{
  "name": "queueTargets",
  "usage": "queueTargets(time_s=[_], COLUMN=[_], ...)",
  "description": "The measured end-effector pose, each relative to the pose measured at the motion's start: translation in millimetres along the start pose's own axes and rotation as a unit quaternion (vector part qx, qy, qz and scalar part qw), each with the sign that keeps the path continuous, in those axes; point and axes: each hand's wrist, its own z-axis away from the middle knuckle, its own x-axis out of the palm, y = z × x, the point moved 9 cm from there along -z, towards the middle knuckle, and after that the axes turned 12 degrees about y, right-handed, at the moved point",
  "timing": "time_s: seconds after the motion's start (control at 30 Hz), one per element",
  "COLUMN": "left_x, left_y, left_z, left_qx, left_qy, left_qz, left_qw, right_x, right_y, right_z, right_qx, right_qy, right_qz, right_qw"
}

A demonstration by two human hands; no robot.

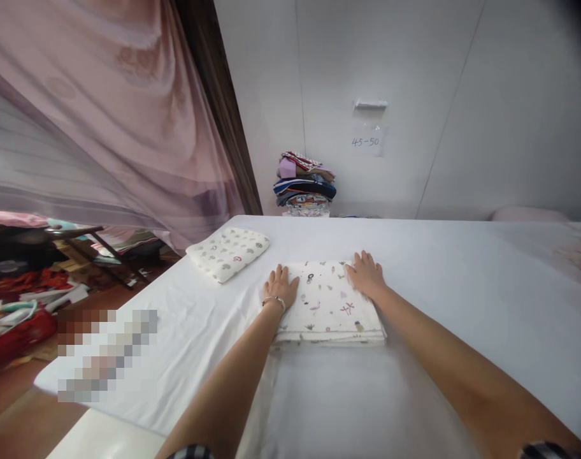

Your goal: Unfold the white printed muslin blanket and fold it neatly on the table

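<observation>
A folded white cloth with small printed figures lies in layers on the white-covered table. My left hand rests flat on its left edge, fingers spread, with a bracelet on the wrist. On the far right corner of the cloth, my right hand lies with its fingers stretched out. Under the cloth and toward me spreads a sheer, whitish sheet, perhaps a clear bag; its kind is hard to make out. A second folded cloth, cream with a leaf-like print, sits to the left of my left hand, apart from it.
Behind the table's far edge rises a pile of folded fabrics against the white wall. A pink curtain hangs at the left. Below it, a red container and other items stand on the floor. The white table extends to the right.
</observation>
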Motion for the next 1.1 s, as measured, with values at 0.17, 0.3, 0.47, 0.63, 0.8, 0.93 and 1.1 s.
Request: queueTargets(time_s=[0.17, 0.3, 0.47, 0.63, 0.8, 0.93, 1.1], left_x=[1.9, 1.8, 1.4, 1.1, -0.3, -7.2, -19.9], left_y=[-0.7, -0.1, -0.1, -0.1, 1.7, 3.6, 4.6], left_z=[-0.1, 0.2, -0.4, 0.2, 2.3, -2.4, 15.7], left_qx=[-0.003, -0.004, -0.001, -0.004, -0.009, -0.007, 0.023], left_qy=[0.000, 0.001, 0.002, 0.000, -0.008, -0.034, -0.036], left_qz=[0.005, 0.004, -0.005, -0.005, 0.008, 0.031, 0.035], left_qw=[1.000, 1.000, 1.000, 1.000, 1.000, 0.999, 0.998], right_x=[-3.4, 36.6, 30.9, 7.4, 10.7, 11.2, 11.9], right_y=[-59.4, -44.6, -46.0, -51.7, -38.1, -37.4, -39.4], right_z=[36.1, 49.8, 50.8, 82.2, 103.9, 101.1, 99.9], right_qx=[-0.194, -0.168, -0.153, -0.174, -0.178, -0.179, -0.174], right_qy=[0.009, -0.114, -0.138, -0.104, -0.120, -0.112, -0.120], right_qz=[-0.025, 0.033, 0.056, 0.041, 0.032, 0.039, 0.039], right_qw=[0.981, 0.979, 0.977, 0.978, 0.976, 0.977, 0.977])
